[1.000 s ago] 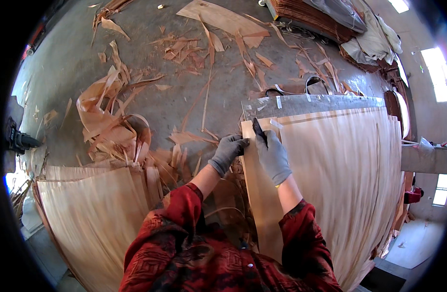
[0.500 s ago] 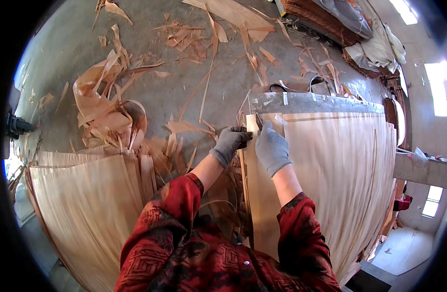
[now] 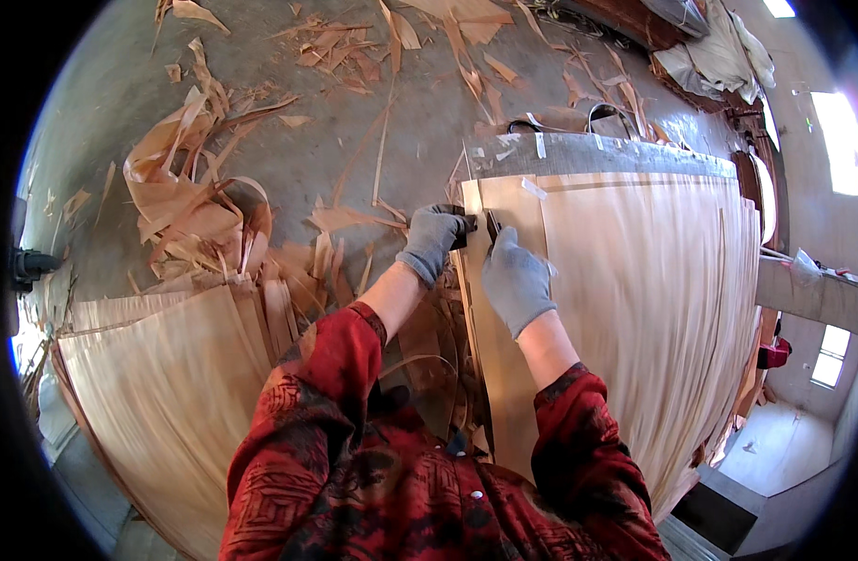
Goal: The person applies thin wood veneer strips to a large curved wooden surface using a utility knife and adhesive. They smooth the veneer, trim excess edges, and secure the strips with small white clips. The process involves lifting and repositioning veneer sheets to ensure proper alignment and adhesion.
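1. A grey floor (image 3: 340,154), littered with thin wood offcuts, spreads beyond the worker.
2. A broad stack of pale veneer sheets (image 3: 644,309) fills the right side; both hands work at the far end of its left edge.
3. A second stack of veneer (image 3: 167,374) stands at lower left, well apart from the hands, its edges layered and uneven.
4. The worker, in a red-and-black patterned shirt (image 3: 302,430), faces the gap between the stacks, forearms bare below the cuffs.
5. A tangle of curled veneer ribbons (image 3: 158,192) lies on the floor just past the left-hand stack.
6. A grey board (image 3: 616,159), dotted with pale tape, runs along the far edge of the larger stack.
7. The right hand (image 3: 518,280), gloved in grey, is over the stack, fingers closed around a slim dark tool.
8. The left hand (image 3: 433,245), gloved alike, is at the stack's edge, fingers curled together; whether they pinch anything cannot be told.
9. The slim dark tool (image 3: 493,224) juts beyond the right fingers, near the stack's corner.
10. A strip of whitish tape (image 3: 533,189) sits on the top sheet.
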A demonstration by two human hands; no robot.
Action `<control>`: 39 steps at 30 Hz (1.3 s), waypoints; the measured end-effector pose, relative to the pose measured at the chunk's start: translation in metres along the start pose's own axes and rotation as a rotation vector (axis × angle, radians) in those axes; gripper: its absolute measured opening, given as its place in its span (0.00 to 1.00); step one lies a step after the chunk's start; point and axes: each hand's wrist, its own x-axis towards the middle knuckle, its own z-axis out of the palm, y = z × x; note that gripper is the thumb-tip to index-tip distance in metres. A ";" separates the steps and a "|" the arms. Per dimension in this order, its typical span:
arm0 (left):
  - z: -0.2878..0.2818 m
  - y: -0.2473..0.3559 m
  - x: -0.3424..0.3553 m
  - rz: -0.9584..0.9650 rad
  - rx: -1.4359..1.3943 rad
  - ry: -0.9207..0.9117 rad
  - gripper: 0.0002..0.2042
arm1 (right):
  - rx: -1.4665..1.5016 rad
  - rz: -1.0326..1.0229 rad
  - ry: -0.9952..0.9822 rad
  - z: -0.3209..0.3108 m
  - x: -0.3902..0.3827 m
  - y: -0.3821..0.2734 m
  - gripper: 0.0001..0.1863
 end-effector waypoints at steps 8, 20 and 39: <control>0.004 0.013 -0.010 0.021 0.014 0.056 0.06 | 0.111 0.040 -0.010 0.034 -0.062 0.021 0.08; 0.017 -0.047 -0.076 0.233 0.400 -0.144 0.21 | 0.093 0.025 -0.023 0.073 -0.143 0.055 0.07; 0.042 -0.158 -0.173 0.083 0.740 0.014 0.17 | 0.113 0.075 0.014 0.159 -0.303 0.110 0.07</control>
